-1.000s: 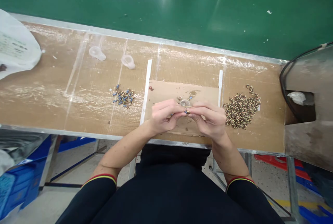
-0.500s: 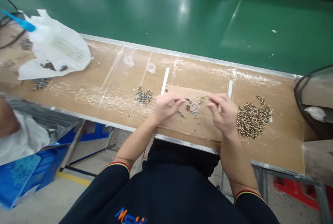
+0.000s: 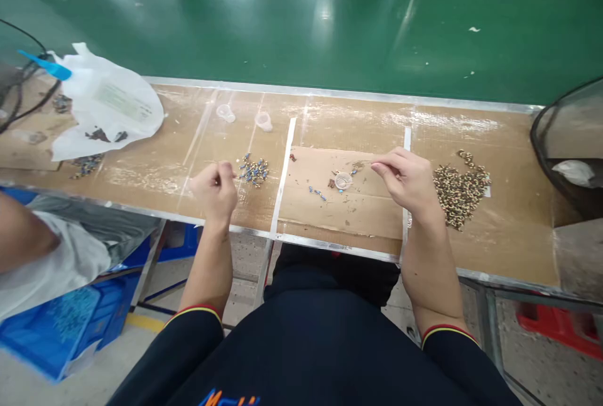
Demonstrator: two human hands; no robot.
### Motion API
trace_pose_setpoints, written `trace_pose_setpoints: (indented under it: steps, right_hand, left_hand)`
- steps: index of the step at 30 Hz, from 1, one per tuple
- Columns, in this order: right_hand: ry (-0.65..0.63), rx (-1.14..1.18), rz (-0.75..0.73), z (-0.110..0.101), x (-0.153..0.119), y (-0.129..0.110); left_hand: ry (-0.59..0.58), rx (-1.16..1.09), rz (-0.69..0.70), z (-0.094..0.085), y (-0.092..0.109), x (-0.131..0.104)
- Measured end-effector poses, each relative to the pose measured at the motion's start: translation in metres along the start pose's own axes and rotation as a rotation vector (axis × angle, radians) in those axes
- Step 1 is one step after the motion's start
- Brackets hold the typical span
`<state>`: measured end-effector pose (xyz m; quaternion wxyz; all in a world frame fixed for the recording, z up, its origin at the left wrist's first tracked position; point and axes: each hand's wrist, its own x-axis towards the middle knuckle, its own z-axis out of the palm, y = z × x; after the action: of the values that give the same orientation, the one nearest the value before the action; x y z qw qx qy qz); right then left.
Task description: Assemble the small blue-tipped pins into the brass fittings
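Note:
My left hand point(image 3: 215, 192) is closed beside a small pile of blue and brass pieces point(image 3: 254, 171); what its fingers hold, if anything, is hidden. My right hand point(image 3: 409, 181) pinches a thin stick point(image 3: 362, 162) that points left over the cardboard sheet point(image 3: 377, 210). Below the stick's tip a small clear cup point(image 3: 343, 180) stands on the cardboard. Around the cup lie a few blue pieces point(image 3: 317, 193) and small brown bits point(image 3: 331, 183). Right of my right hand is a big heap of brass-coloured pieces point(image 3: 458, 195).
Two clear cups point(image 3: 226, 113) point(image 3: 263, 121) lie farther back. At the left are a white plastic bag point(image 3: 110, 101) and a blue-tipped tool point(image 3: 47, 65). Another person's arm point(image 3: 28, 236) is at the lower left. A green surface point(image 3: 292, 29) runs behind the table.
My left hand has moved left, from over the cardboard to beside the small pile. The blue and brass piece at its fingertips no longer shows. The view has shifted slightly.

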<state>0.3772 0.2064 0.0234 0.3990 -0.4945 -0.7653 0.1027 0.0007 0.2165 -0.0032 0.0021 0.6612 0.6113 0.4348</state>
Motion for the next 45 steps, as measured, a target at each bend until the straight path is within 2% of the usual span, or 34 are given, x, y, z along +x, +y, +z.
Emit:
trace_pose_setpoints:
  steps: [3, 5, 8, 11, 14, 18, 22, 26, 29, 32, 35, 37, 45]
  right_hand:
    - [-0.207, -0.037, 0.068, -0.002, -0.001, 0.006]
    - [-0.295, -0.025, 0.075, -0.002, -0.002, 0.008]
    - [-0.375, -0.004, 0.086, 0.0, -0.003, 0.011]
    - [-0.446, 0.01, 0.092, 0.004, -0.003, 0.013]
    - [-0.477, 0.056, 0.043, 0.008, -0.002, 0.015]
    - [-0.464, 0.092, -0.054, 0.014, -0.003, 0.017]
    - [-0.428, 0.072, -0.127, 0.019, -0.003, 0.016]
    - [-0.326, -0.019, -0.177, 0.027, -0.004, 0.008]
    - [-0.23, -0.086, -0.185, 0.035, -0.004, 0.002]
    - [-0.202, -0.088, -0.148, 0.041, -0.004, -0.001]
    - [-0.215, -0.084, -0.106, 0.046, -0.006, -0.001]
    - [-0.214, -0.085, -0.095, 0.048, -0.006, -0.001]
    - [-0.274, 0.005, -0.083, 0.046, -0.005, 0.0]
  left_hand:
    - [-0.377, -0.089, 0.356, 0.01, 0.033, -0.016]
    - [-0.534, -0.106, 0.451, 0.023, 0.049, -0.022]
    - [-0.676, -0.083, 0.503, 0.044, 0.058, -0.019]
    - [-0.747, -0.04, 0.612, 0.056, 0.057, -0.012]
    - [-0.754, 0.009, 0.676, 0.062, 0.053, -0.007]
    - [-0.726, 0.023, 0.693, 0.064, 0.046, -0.007]
    - [-0.595, -0.248, 0.577, 0.059, 0.048, -0.003]
    - [-0.389, -0.592, 0.383, 0.053, 0.076, 0.014]
    - [-0.393, -0.774, 0.276, 0.059, 0.101, 0.028]
    - [-0.401, -0.94, 0.176, 0.076, 0.112, 0.032]
    - [-0.396, -1.073, 0.062, 0.095, 0.109, 0.026]
    - [-0.408, -1.1, 0.039, 0.103, 0.104, 0.021]
    - [-0.417, -1.053, 0.017, 0.108, 0.092, 0.018]
